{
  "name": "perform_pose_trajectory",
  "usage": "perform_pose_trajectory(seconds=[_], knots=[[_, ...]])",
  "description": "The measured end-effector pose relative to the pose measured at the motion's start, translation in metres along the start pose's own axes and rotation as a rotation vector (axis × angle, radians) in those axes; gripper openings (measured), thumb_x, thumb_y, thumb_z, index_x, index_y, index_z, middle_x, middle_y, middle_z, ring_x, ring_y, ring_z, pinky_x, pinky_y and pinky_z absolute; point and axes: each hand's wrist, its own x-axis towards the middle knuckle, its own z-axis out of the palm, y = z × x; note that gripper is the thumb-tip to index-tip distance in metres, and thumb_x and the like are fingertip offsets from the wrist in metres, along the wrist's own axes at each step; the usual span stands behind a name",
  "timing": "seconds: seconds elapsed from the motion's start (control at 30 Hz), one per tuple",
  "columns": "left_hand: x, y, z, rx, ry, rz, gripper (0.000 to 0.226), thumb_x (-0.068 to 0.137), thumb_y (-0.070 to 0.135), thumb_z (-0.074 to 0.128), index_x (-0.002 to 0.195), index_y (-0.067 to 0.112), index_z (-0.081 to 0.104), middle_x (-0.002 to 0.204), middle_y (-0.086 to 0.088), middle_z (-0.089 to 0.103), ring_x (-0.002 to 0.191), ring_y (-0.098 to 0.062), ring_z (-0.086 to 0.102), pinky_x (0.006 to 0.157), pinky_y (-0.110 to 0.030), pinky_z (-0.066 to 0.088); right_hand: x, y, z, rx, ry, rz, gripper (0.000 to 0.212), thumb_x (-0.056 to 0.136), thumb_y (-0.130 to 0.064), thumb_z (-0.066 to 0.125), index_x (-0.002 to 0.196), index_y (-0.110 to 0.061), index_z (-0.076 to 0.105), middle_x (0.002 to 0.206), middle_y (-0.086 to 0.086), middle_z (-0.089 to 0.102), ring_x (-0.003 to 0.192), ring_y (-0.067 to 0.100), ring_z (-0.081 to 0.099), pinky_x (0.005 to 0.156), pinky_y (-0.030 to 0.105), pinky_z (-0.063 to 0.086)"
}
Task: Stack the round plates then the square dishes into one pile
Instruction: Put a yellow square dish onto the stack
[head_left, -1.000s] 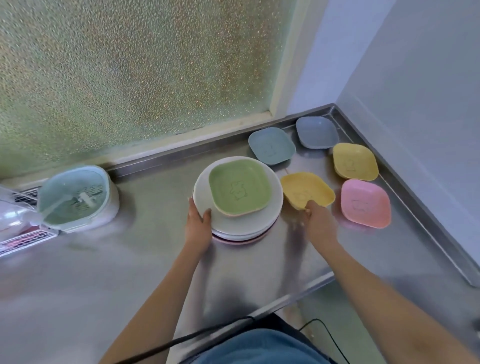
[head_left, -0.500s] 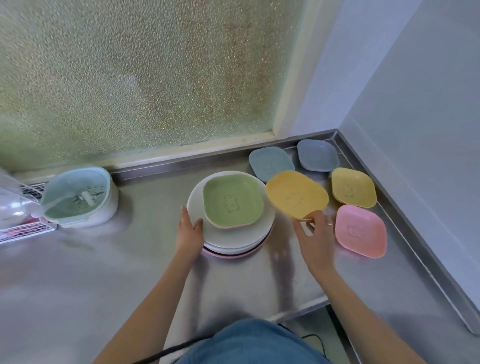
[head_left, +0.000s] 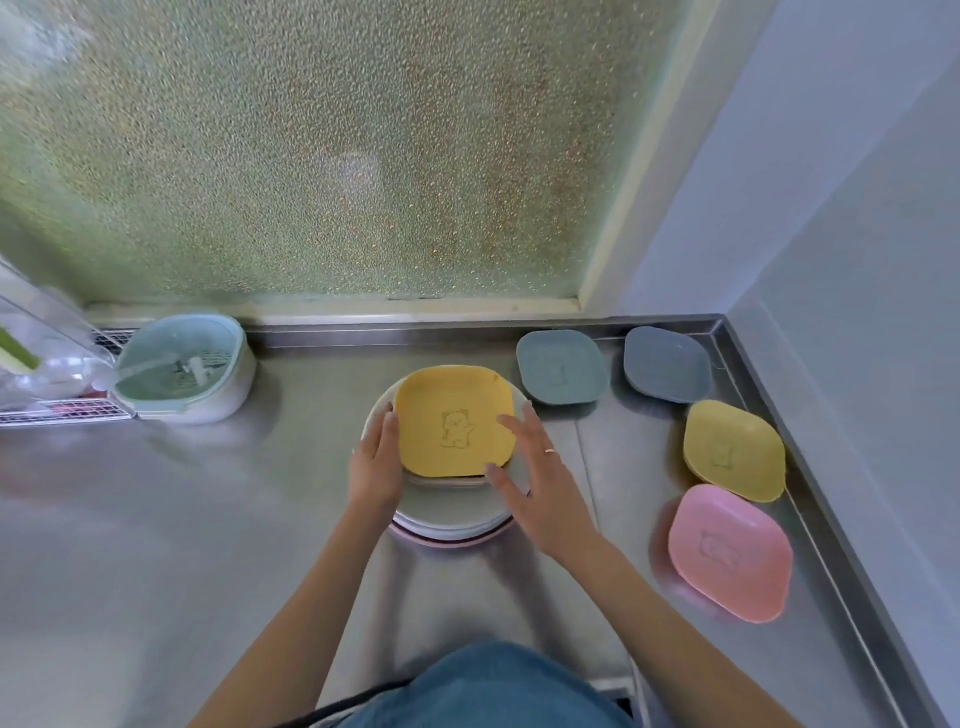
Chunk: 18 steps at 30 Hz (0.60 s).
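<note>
dishes left to stack lie right of the pile (head_left: 441, 519), nearest the right hand (head_left: 540, 488), whose fingers are spread loosely over the top yellow dish (head_left: 454, 421), nothing gripped. the left hand (head_left: 375, 467) is laid flat against the pile's edge. teal dish (head_left: 561, 366), grey dish (head_left: 666, 364), second yellow dish (head_left: 733, 449) and pink dish (head_left: 730, 552) are unobstructed.

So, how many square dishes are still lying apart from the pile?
4: teal square dish, grey-blue square dish in the corner, yellow square dish, pink square dish nearest.
</note>
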Motion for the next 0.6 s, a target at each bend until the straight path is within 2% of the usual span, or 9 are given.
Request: perform_pose_trajectory(seconds=[0.07, 0.13, 0.2, 0.27, 0.33, 0.43, 0.47, 0.53, 0.6], knots=[[0.003, -0.003, 0.005, 0.082, -0.011, 0.029, 0.04, 0.098, 0.028, 0.035, 0.136, 0.031, 0.047, 0.13, 0.0, 0.058, 0.126, -0.026, 0.047, 0.11, -0.043, 0.034, 0.007, 0.0, 0.0, 0.104, -0.017, 0.067, 0.066, 0.093, -0.051, 0.04, 0.148, -0.033, 0.008, 0.157, -0.011, 0.013, 0.134, -0.002, 0.023, 0.108, 0.03, 0.028], [0.006, -0.007, 0.007, 0.184, -0.002, 0.049, 0.047, 0.096, 0.018, 0.034, 0.14, 0.034, 0.039, 0.133, -0.004, 0.056, 0.125, -0.033, 0.045, 0.111, -0.05, 0.032, 0.014, 0.001, -0.001, 0.048, -0.071, 0.108, 0.068, 0.095, -0.049, 0.036, 0.149, -0.03, -0.001, 0.154, -0.004, 0.026, 0.13, 0.015, 0.041, 0.103, 0.033, 0.036], [0.008, -0.01, 0.006, 0.266, 0.011, 0.066, 0.053, 0.094, 0.013, 0.034, 0.141, 0.036, 0.036, 0.13, -0.007, 0.057, 0.115, -0.037, 0.048, 0.104, -0.052, 0.038, 0.016, 0.003, 0.001, -0.084, -0.085, 0.079, 0.064, 0.097, -0.045, 0.034, 0.15, -0.028, 0.001, 0.151, 0.003, 0.034, 0.118, 0.023, 0.052, 0.096, 0.036, 0.042], [0.01, -0.012, 0.006, 0.291, 0.021, 0.083, 0.054, 0.093, 0.011, 0.034, 0.141, 0.036, 0.036, 0.129, -0.009, 0.058, 0.111, -0.038, 0.05, 0.102, -0.053, 0.039, 0.016, 0.005, 0.005, -0.15, -0.076, 0.028, 0.058, 0.098, -0.043, 0.034, 0.149, -0.025, 0.014, 0.157, -0.003, 0.02, 0.122, 0.022, 0.05, 0.099, 0.036, 0.041], [0.011, -0.012, 0.007, 0.284, 0.019, 0.099, 0.054, 0.093, 0.01, 0.035, 0.14, 0.036, 0.038, 0.13, -0.005, 0.058, 0.113, -0.033, 0.052, 0.104, -0.049, 0.039, 0.015, 0.009, 0.006, -0.11, -0.08, -0.001, 0.055, 0.098, -0.043, 0.035, 0.148, -0.026, 0.02, 0.158, -0.01, 0.008, 0.129, 0.019, 0.045, 0.104, 0.037, 0.04], [0.01, -0.012, 0.006, 0.126, 0.011, 0.065, 0.042, 0.097, 0.024, 0.04, 0.137, 0.037, 0.043, 0.133, 0.01, 0.052, 0.124, -0.018, 0.047, 0.101, -0.029, 0.035, 0.016, 0.023, -0.002, -0.04, -0.011, 0.006, 0.056, 0.097, -0.038, 0.038, 0.148, -0.026, 0.018, 0.155, -0.003, 0.024, 0.136, 0.019, 0.036, 0.108, 0.041, 0.035], [0.01, -0.012, 0.004, 0.089, 0.024, 0.056, 0.04, 0.097, 0.031, 0.04, 0.137, 0.035, 0.044, 0.138, 0.012, 0.049, 0.128, -0.014, 0.044, 0.103, -0.027, 0.032, 0.018, 0.03, -0.007, -0.046, 0.029, 0.051, 0.056, 0.098, -0.037, 0.038, 0.148, -0.025, 0.018, 0.153, 0.001, 0.03, 0.136, 0.021, 0.035, 0.109, 0.041, 0.034], [0.013, -0.013, 0.0, 0.074, 0.084, 0.022, 0.042, 0.097, 0.038, 0.036, 0.138, 0.033, 0.042, 0.147, 0.009, 0.042, 0.135, -0.013, 0.037, 0.111, -0.029, 0.027, 0.025, 0.048, -0.02, -0.118, 0.097, 0.198, 0.054, 0.098, -0.035, 0.038, 0.147, -0.023, 0.02, 0.149, 0.007, 0.037, 0.135, 0.025, 0.037, 0.107, 0.042, 0.033], [0.019, -0.015, -0.003, 0.012, 0.157, -0.053, 0.044, 0.097, 0.036, 0.031, 0.14, 0.033, 0.04, 0.149, 0.007, 0.04, 0.136, -0.015, 0.036, 0.113, -0.032, 0.026, 0.035, 0.064, -0.035, -0.228, 0.113, 0.318, 0.053, 0.097, -0.03, 0.041, 0.146, -0.021, 0.023, 0.144, 0.011, 0.043, 0.129, 0.03, 0.041, 0.103, 0.043, 0.036]])
